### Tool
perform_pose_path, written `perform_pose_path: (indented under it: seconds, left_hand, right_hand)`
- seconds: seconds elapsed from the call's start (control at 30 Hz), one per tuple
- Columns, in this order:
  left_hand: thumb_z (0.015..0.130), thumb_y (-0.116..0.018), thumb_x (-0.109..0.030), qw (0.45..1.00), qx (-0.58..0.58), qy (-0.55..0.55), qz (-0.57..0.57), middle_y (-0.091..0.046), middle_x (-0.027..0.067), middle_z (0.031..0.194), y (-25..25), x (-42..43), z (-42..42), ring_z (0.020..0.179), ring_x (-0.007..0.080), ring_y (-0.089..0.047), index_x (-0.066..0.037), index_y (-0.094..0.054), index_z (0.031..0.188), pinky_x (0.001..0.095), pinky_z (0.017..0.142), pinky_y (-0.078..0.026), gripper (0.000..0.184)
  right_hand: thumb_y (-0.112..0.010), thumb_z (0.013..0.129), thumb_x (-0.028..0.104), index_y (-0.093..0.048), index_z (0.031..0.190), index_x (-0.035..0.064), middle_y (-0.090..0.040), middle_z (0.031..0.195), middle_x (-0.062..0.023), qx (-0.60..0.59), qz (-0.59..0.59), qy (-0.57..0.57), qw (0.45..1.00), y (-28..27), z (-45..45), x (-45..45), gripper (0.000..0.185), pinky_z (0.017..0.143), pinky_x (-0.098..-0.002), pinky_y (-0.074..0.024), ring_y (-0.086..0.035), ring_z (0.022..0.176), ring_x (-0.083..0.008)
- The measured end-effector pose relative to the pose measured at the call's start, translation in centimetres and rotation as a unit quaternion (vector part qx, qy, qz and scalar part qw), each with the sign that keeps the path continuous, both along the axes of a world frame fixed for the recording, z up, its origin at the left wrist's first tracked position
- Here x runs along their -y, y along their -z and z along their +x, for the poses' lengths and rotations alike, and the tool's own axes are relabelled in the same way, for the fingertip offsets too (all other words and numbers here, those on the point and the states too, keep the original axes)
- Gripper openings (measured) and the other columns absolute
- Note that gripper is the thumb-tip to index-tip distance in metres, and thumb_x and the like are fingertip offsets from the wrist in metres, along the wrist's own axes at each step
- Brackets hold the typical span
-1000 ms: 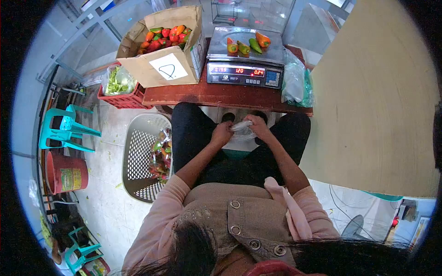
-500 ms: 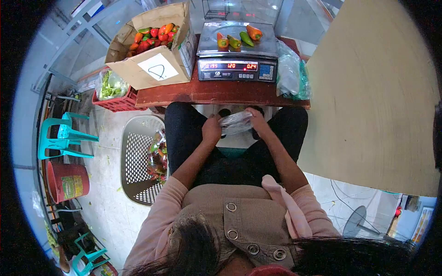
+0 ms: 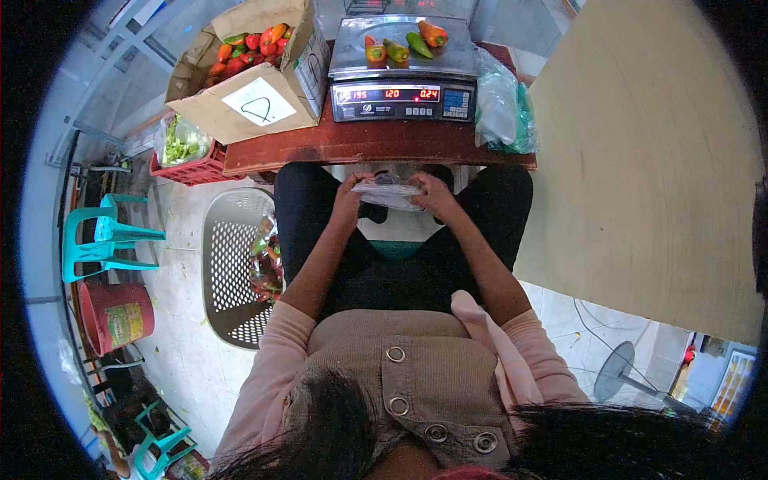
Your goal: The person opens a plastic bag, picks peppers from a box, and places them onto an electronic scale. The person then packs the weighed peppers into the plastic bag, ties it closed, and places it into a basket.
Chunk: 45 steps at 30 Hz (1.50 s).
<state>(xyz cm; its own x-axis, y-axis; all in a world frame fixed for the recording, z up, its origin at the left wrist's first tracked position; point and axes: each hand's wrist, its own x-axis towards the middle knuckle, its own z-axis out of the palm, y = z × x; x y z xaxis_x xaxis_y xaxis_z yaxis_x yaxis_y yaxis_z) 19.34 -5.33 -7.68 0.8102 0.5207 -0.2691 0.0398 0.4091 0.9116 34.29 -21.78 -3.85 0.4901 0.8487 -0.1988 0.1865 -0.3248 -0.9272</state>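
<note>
Between my knees, below the table's front edge, a clear plastic bag (image 3: 387, 194) is stretched between my two hands. My left hand (image 3: 347, 200) grips its left end, and my right hand (image 3: 434, 197) has the right end with fingers pinched on it. Beyond them a digital scale (image 3: 402, 102) stands on the red-brown table (image 3: 376, 150), its display lit. Several peppers lie on the scale's pan, among them a green pepper (image 3: 418, 46) and an orange pepper (image 3: 433, 34). Left of the scale, a cardboard box (image 3: 294, 100) holds many red, orange and green peppers (image 3: 250, 50).
Plastic bags (image 3: 500, 100) lie right of the scale. A pale basket (image 3: 228, 264) with bagged peppers (image 3: 266, 260) stands by my left leg. A red crate (image 3: 192, 166) holds greens. Further left are a turquoise chair (image 3: 100, 236) and a red bin (image 3: 116, 316). A large board (image 3: 640, 176) fills the right.
Both hands have shifted slightly forward and left in view, and the plastic bag is now spread flatter between them. The whole scene has moved a little up and left in view.
</note>
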Motion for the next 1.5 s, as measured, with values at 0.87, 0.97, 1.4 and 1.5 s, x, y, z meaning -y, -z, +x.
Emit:
perform_pose_path:
  seconds: [0.87, 0.97, 1.4, 1.5]
  left_hand:
    - [0.066, -0.049, 0.007, 0.834, -0.185, -0.172, 0.491, -0.056, 0.0154, 0.085, -4.4, 2.6, 0.2, 0.078, 0.0371, -0.056, -0.003, -0.052, 0.079, 0.0435, 0.065, -0.042, 0.017]
    - [0.067, -0.050, 0.006, 0.824, -0.228, -0.145, 0.498, -0.054, 0.0158, 0.095, -4.2, 2.5, -0.2, 0.085, 0.0375, -0.055, -0.003, -0.053, 0.082, 0.0443, 0.067, -0.042, 0.018]
    - [0.070, -0.053, 0.000, 0.819, -0.236, -0.073, 0.517, -0.057, 0.0160, 0.093, -5.3, 2.0, 0.0, 0.090, 0.0368, -0.056, -0.008, -0.061, 0.090, 0.0444, 0.076, -0.045, 0.023]
    - [0.073, -0.051, -0.002, 0.798, -0.252, -0.049, 0.545, -0.058, 0.0159, 0.089, -4.8, 0.8, -0.9, 0.085, 0.0365, -0.057, -0.007, -0.060, 0.087, 0.0437, 0.072, -0.045, 0.017]
  right_hand:
    - [-0.053, 0.073, 0.002, -0.057, 0.097, -0.0003, -0.059, 0.092, -0.0214, 0.389, -0.162, 0.061, 0.905, 1.7, -0.8, -1.3, 0.024, 0.079, -0.0452, -0.0471, -0.059, 0.087, -0.0372]
    - [-0.053, 0.073, 0.003, -0.057, 0.096, 0.0006, -0.057, 0.095, -0.0217, 0.418, -0.061, 0.067, 0.904, 1.7, -0.9, -0.9, 0.024, 0.080, -0.0450, -0.0465, -0.058, 0.088, -0.0370]
    - [-0.054, 0.073, 0.000, -0.057, 0.093, 0.0010, -0.059, 0.095, -0.0167, 0.377, -0.174, 0.026, 0.909, 1.5, -0.5, -1.3, 0.020, 0.080, -0.0450, -0.0460, -0.057, 0.090, -0.0359]
    - [-0.056, 0.074, 0.000, -0.058, 0.099, 0.0024, -0.058, 0.102, -0.0175, 0.346, -0.138, -0.068, 0.925, 0.9, -0.4, -0.9, 0.025, 0.084, -0.0436, -0.0452, -0.057, 0.096, -0.0349]
